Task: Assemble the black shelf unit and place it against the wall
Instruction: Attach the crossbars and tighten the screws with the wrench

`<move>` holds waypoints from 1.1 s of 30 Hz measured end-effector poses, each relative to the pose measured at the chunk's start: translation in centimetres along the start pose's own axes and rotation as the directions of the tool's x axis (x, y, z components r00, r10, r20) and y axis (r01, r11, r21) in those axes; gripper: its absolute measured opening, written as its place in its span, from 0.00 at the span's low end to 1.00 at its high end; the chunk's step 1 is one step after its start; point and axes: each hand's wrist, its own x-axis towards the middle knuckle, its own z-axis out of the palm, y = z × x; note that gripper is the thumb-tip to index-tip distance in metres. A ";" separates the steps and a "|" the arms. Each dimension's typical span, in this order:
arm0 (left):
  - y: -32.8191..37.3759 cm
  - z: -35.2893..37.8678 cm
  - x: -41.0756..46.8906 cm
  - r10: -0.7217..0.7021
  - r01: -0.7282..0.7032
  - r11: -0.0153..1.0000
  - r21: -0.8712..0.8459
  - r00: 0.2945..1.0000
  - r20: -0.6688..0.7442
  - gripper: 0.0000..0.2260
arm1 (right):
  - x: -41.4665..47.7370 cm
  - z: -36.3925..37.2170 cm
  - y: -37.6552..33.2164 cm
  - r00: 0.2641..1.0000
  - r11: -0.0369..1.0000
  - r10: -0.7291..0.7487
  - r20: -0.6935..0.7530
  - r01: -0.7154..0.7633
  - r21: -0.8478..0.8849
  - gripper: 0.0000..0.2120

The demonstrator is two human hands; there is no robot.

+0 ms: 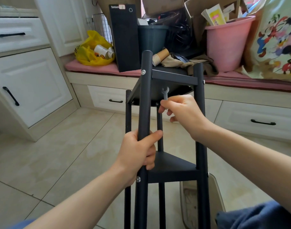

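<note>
The black shelf unit (199,113) leans away from me, its round posts running from the bottom of the view up toward the window seat. Two black shelf panels are fixed between the posts, one far (172,76) and one near (172,169). Silver bolt heads show on the posts. My left hand (139,152) grips the nearest left post between the two panels. My right hand (182,111) pinches a small silver wrench (165,94), whose open jaw points up just under the far panel.
A window seat with a pink cushion (95,67) carries a yellow bag, a black computer case (125,37), a dark bin, paper cups and a pink bucket (227,43). White cabinets (30,83) stand at left, drawers under the seat. Beige tiled floor lies below.
</note>
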 end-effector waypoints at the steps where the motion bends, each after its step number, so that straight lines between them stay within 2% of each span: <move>1: 0.0 -0.1 0.0 0.001 -0.001 1.000 0.000 1.000 0.004 0.15 | 0.1 0.0 -0.2 1.000 1.000 0.002 0.002 -0.002 -0.006 0.15; 8: -0.1 -0.4 -0.4 0.012 -0.013 1.000 0.008 1.000 0.005 0.18 | 1.1 0.7 -0.7 0.999 0.999 0.005 0.040 -0.007 0.053 0.15; 16: 0.1 -0.4 -0.9 0.019 -0.021 0.999 0.045 0.999 0.037 0.20 | 1.8 1.4 -1.2 0.998 0.996 -0.059 -0.032 0.061 0.061 0.16; 26: 0.3 -0.3 -0.9 -0.006 0.002 0.998 0.067 0.998 0.057 0.18 | 1.8 1.6 -1.2 0.986 0.988 -0.135 -0.098 0.141 0.057 0.26; 29: 0.4 -0.4 -1.0 -0.013 0.009 0.997 0.076 0.998 0.060 0.18 | 1.9 1.8 -1.2 0.980 0.986 -0.160 -0.118 0.164 0.024 0.25; 33: 0.4 -0.5 -1.0 -0.019 0.015 0.998 0.065 0.998 0.056 0.18 | 1.7 2.1 -1.0 0.964 0.976 -0.216 -0.153 0.212 -0.040 0.19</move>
